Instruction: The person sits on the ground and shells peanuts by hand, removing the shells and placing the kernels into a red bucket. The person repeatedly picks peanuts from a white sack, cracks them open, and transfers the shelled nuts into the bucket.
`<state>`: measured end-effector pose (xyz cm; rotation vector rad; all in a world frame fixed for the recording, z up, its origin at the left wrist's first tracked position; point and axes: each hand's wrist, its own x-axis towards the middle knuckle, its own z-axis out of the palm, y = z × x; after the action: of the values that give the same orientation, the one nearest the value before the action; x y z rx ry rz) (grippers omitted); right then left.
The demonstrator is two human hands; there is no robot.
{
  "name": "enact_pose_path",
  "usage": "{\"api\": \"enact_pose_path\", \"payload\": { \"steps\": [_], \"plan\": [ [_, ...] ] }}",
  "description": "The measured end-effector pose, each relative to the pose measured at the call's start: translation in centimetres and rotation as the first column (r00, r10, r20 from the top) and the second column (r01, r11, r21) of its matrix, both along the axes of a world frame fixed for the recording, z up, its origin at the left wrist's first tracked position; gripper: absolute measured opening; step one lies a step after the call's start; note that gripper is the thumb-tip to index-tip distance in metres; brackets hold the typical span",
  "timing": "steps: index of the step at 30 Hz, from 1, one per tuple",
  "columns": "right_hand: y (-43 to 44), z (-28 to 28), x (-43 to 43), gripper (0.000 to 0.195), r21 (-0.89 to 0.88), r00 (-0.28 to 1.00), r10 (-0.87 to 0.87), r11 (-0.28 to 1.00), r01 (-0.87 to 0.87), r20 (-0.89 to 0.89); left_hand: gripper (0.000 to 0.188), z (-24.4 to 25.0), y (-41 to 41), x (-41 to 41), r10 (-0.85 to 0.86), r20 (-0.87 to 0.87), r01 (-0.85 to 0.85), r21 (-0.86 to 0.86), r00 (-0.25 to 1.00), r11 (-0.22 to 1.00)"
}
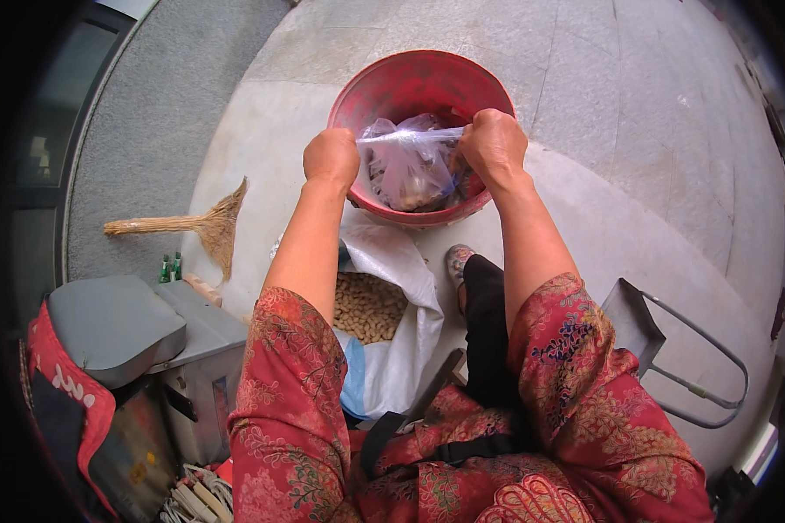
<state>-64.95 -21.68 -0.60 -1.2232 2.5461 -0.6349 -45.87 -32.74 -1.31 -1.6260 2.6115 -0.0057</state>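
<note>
A clear plastic bag (411,160) is stretched between my two fists, its twisted or knotted neck drawn tight. My left hand (331,157) grips one end and my right hand (495,145) grips the other. The bag's body hangs inside a red bucket (425,78), over dark, mixed contents that I cannot make out. Both fists are at the bucket's rim, one on each side. Below the bucket, between my arms, a white woven sack (396,255) has its mouth spread wide. Unshelled peanuts (369,307) fill it.
A straw hand broom (190,224) lies left, near several green bottles (171,268). Grey metal boxes (199,366) with a red-edged cloth (65,386) stand lower left, beside a bundle of rope and wood (199,497). A metal dustpan (638,327) lies right. My shoe (459,261) is beside the sack.
</note>
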Motion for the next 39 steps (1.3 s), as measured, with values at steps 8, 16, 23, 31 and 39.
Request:
{"api": "enact_pose_path", "payload": {
  "steps": [8,16,23,31,39],
  "plan": [
    [0.8,0.5,-2.5,0.012,0.089,0.99,-0.137,0.986,0.139,-0.031,0.021,-0.8,-0.7,-1.1,-0.03,0.088,0.029,0.015,0.996,0.999],
    [-2.3,-1.3,1.3,0.033,-0.561,0.986,0.083,0.814,-0.15,-0.143,0.034,1.0,4.3,3.2,-0.176,-0.344,0.1,-0.229,0.922,0.968],
    [-6.1,-7.4,6.1,0.056,0.061,0.768,0.631,0.776,-0.628,-0.113,0.031,2.9,15.7,15.1,-0.179,-0.413,0.219,0.052,0.893,0.974],
    [-10.1,-13.9,3.5,0.043,0.732,0.488,0.858,0.228,-0.642,0.161,0.031,0.9,26.2,28.7,0.344,-0.22,-0.221,0.441,0.913,0.87],
    [-6.8,-21.3,0.9,0.05,0.668,0.551,0.591,0.027,-0.744,0.59,0.036,-2.7,26.2,31.7,0.423,-0.04,-0.289,0.672,0.905,0.682]
  ]
}}
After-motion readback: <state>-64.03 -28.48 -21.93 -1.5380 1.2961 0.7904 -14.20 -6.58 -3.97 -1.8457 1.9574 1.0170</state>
